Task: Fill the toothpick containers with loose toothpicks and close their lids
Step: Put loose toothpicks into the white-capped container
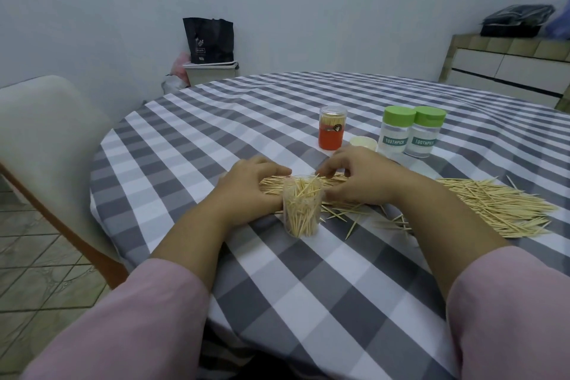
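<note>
Clear plastic container (301, 207), lidless and part full of toothpicks, upright on the checked bench (308, 287) between both hands. Left hand (249, 183) and right hand (359, 176), fingers curled, gathering a bundle of toothpicks (274, 186) just behind. Loose pile (499, 210) spread at right.

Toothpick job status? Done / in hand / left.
Done, by the look: orange container and two green-lidded containers stand capped. In hand: clear container stands open and partly filled; left hand and right hand gather a toothpick bundle behind it. Left: big loose pile, then the pale lid.
</note>
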